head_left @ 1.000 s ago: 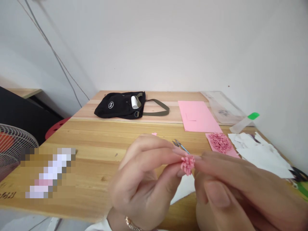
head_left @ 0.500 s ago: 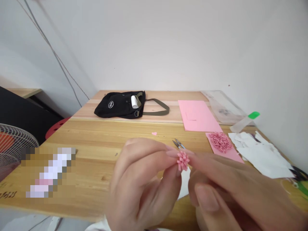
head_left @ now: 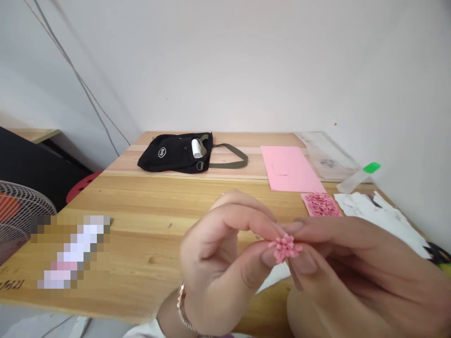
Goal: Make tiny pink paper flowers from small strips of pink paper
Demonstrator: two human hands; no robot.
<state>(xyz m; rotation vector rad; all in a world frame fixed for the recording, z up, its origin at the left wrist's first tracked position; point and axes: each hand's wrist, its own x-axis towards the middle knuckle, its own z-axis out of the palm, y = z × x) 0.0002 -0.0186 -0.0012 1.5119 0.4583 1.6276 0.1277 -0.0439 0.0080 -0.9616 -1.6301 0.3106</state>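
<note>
Above the tabletop's (head_left: 141, 206) near edge, the left hand (head_left: 218, 253) and right hand (head_left: 352, 277) pinch a small pink paper flower (head_left: 284, 247) between their fingertips. A black bag (head_left: 176, 152) lies by the far edge, pink paper (head_left: 289, 169) toward the far right corner.

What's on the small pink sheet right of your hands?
A heap of pink paper bits lies on the small pink sheet. Its near end is covered by the right hand, which pinches a pink paper flower with the left hand, so nothing there can be seen.
</note>
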